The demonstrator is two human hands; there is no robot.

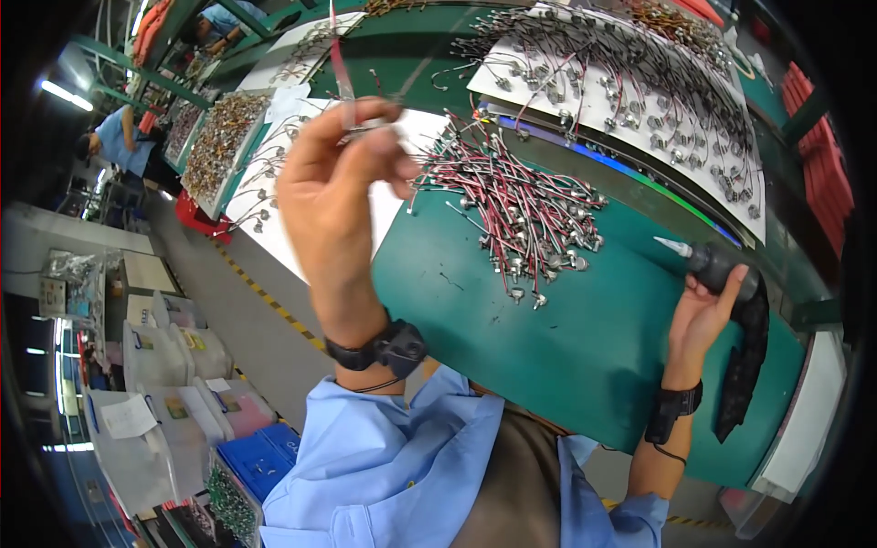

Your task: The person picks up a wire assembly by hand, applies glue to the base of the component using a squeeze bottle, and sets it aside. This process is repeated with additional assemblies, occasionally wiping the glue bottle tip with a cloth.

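Observation:
My left hand (333,173) is raised over the left end of the bench, thumb and fingers pinched on a small wired component. Red and pale wires (340,68) stretch up from it; the silver part in the fingers is blurred. In my right hand (699,320), at the bench's right side, is a dark squeeze bottle (722,265) with a pale pointed nozzle (673,247) aimed left. Between the hands, a heap of wired components (516,205) with red and black leads and round silver ends lies on the green mat (512,352).
Behind the heap, a white board (630,114) carries rows of wired components. A white sheet (274,233) with more lies left, beside a full tray (224,151). A black wrapped strip (744,370) lies right. Plastic bins (137,447) stand lower left; co-workers (128,142) are beyond.

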